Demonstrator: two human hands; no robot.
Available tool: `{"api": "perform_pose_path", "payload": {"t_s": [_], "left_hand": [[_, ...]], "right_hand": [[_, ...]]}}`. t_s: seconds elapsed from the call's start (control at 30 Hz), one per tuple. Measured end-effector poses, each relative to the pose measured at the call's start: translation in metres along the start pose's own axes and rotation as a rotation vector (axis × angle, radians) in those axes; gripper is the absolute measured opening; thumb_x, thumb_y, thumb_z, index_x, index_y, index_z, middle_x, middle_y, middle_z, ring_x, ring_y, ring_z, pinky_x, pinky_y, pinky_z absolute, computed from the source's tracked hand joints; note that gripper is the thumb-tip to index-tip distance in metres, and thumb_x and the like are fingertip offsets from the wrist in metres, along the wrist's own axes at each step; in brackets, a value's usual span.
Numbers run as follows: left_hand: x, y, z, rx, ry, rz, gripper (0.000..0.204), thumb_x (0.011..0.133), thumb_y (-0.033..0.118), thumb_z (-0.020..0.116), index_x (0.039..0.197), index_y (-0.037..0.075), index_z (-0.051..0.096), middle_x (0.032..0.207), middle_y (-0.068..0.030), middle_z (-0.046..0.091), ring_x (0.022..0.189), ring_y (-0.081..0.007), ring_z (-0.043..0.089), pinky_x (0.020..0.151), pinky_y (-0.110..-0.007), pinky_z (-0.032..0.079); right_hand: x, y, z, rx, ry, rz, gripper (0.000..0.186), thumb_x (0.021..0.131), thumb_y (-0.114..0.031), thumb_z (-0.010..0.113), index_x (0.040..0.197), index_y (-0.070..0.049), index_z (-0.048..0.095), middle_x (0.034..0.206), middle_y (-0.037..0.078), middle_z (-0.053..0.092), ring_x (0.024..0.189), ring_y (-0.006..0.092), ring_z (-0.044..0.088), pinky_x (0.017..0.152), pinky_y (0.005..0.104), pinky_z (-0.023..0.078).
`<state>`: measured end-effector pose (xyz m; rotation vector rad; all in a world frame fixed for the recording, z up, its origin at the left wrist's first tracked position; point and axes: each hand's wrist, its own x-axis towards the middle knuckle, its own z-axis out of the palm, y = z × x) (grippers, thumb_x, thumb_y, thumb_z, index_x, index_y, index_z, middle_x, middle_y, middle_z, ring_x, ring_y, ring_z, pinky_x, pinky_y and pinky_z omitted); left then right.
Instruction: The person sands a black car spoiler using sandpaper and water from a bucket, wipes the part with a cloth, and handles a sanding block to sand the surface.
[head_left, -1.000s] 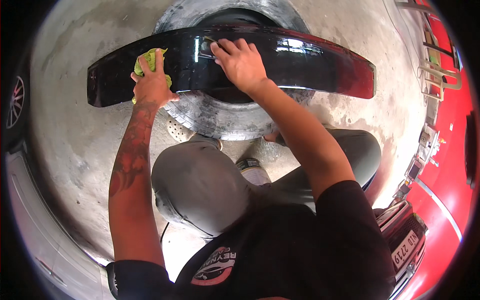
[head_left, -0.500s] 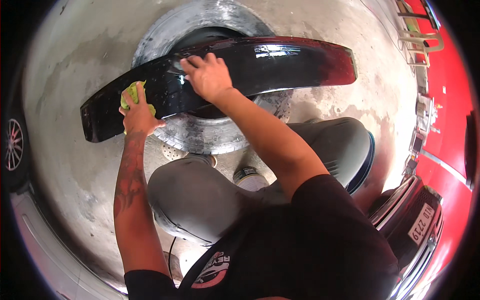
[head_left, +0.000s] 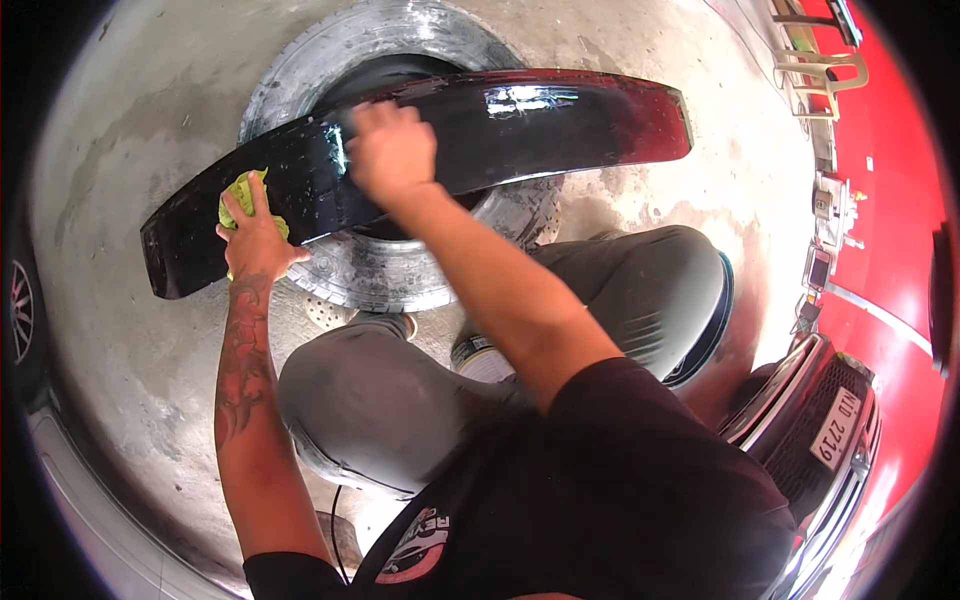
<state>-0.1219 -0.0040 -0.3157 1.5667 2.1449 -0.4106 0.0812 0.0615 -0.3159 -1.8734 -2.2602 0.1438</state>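
A long, curved glossy panel, perhaps a car spoiler [head_left: 580, 130], lies across a grey, dusty tyre [head_left: 290, 75]. It is black, turning dark red at its right end, with light spots on its left half. My left hand [head_left: 257, 243] spreads its fingers over a crumpled yellow-green cloth [head_left: 243, 192] and presses it to the panel's near left edge. Over the panel's left-centre is my right hand [head_left: 393, 165], smeared by motion. Whether its fingertips touch the surface or hold anything does not show.
A small can [head_left: 485, 362] stands between my knees, next to the tyre. Parked cars show at the left rim and lower right, the latter with a dark grille [head_left: 805, 455]. A beige plastic chair [head_left: 825, 80] stands far right, by a red wall.
My right hand has shifted a little over the panel and is now blurred. The left hand remains on the cloth. The whole view has slid slightly, moving everything leftward.
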Motion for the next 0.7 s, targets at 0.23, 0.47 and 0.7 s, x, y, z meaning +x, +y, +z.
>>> {"api": "perform_pose_path", "payload": {"t_s": [0.23,0.47,0.7], "left_hand": [[0.007,-0.009,0.015,-0.019,0.107,0.051,0.149,0.050,0.031,0.101,0.161,0.029,0.002,0.164,-0.0255,0.004,0.140,-0.0640,0.024,0.097,-0.063,0.052],[-0.005,-0.003,-0.001,-0.022,0.022,-0.002,0.151,0.045,0.040,0.101,0.162,0.026,0.004,0.163,-0.0286,0.005,0.137,-0.0689,0.022,0.092,-0.071,0.050],[-0.006,0.003,-0.015,0.015,-0.066,-0.005,0.151,0.049,0.044,0.099,0.162,0.024,0.002,0.164,-0.0287,0.005,0.138,-0.0692,0.021,0.094,-0.071,0.049]], "right_hand": [[-0.004,0.087,-0.029,0.100,0.102,-0.067,0.038,0.089,-0.030,0.069,0.124,-0.015,0.064,0.116,0.012,0.069,0.108,0.0359,0.065,0.091,0.0455,0.054],[-0.008,0.214,-0.074,-0.153,0.186,0.655,0.042,0.093,-0.032,0.065,0.133,-0.018,0.059,0.126,0.017,0.060,0.107,0.0412,0.064,0.085,0.0524,0.054],[-0.026,0.101,0.008,-0.068,0.186,0.148,0.047,0.086,-0.025,0.073,0.126,-0.010,0.055,0.113,0.020,0.057,0.100,0.0386,0.060,0.081,0.0507,0.053]]}}
